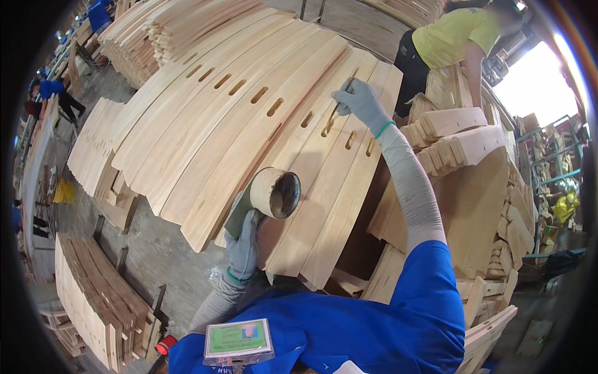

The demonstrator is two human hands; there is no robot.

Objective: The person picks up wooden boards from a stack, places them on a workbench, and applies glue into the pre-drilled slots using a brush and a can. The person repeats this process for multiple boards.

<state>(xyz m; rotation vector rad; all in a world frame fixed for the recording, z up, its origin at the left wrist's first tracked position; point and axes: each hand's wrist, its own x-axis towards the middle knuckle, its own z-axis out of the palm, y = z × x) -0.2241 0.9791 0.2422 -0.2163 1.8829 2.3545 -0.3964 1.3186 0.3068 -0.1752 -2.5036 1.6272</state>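
My left hand (243,244), in a grey glove, is closed around a dark green flat piece (239,213) and the side of a small round can (266,189). The can is tilted, and its open mouth shows a dark, stained inside. My gloved right hand (363,107) pinches a thin stick-like tool (333,116); whether it ends in bristles I cannot make out. Its lower end points down to a slot (327,128) with a dark wet-looking edge. That slot is cut in one of several pale wooden boards (311,206) lying side by side beneath both hands.
More slotted boards (180,143) spread to the left. Stacks of curved wood pieces stand at the back left (128,47) and lower left (93,299). Cut wooden blocks (458,140) pile up on the right. Close by at the upper right, a person in a yellow shirt (458,37) leans over wood.
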